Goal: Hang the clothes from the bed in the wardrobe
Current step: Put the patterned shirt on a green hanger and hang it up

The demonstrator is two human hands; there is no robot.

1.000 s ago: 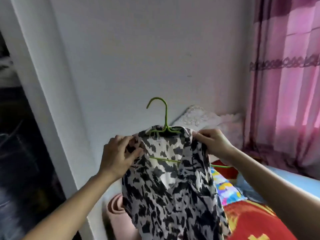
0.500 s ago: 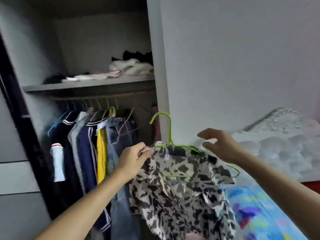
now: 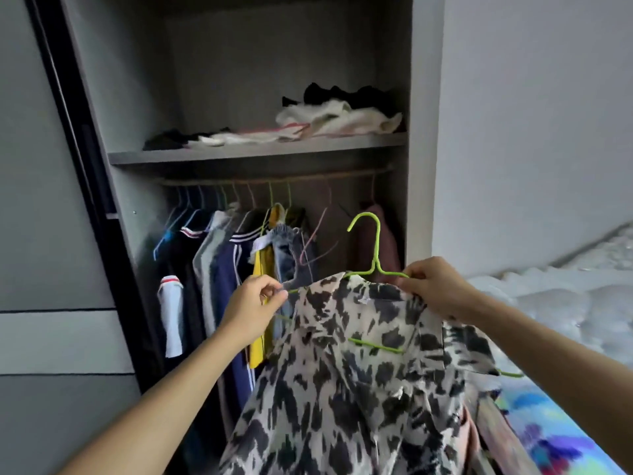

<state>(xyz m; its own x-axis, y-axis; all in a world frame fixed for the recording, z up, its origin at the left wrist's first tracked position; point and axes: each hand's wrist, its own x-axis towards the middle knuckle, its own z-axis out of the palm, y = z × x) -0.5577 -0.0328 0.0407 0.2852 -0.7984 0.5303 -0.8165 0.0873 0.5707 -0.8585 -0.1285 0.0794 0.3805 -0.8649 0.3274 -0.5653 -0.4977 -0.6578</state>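
Observation:
A black-and-white patterned shirt (image 3: pixel 356 382) hangs on a green hanger (image 3: pixel 375 248), held up in front of the open wardrobe (image 3: pixel 419 166). My left hand (image 3: pixel 251 308) pinches the hanger's left end at the shirt's shoulder. My right hand (image 3: pixel 436 287) grips the right shoulder of the shirt and the hanger beneath it. The hook points left, below the rail (image 3: pixel 274 178) and to the right of the hung clothes. The bed (image 3: pixel 561 437) with a colourful cover lies at lower right.
Several garments (image 3: pixel 219 269) hang on the rail's left and middle; a pink one (image 3: pixel 383 245) hangs far right. Empty pink hangers (image 3: pixel 313 241) dangle between them. Folded clothes (image 3: pixel 329 121) lie on the shelf above. A sliding door (image 3: pixel 44 234) stands at left, white pillows (image 3: pixel 575 303) at right.
The view swung left from the wall to the wardrobe opening. The shirt on its hanger came nearer the rail, and my right hand, open half a second ago, closed on its right shoulder again.

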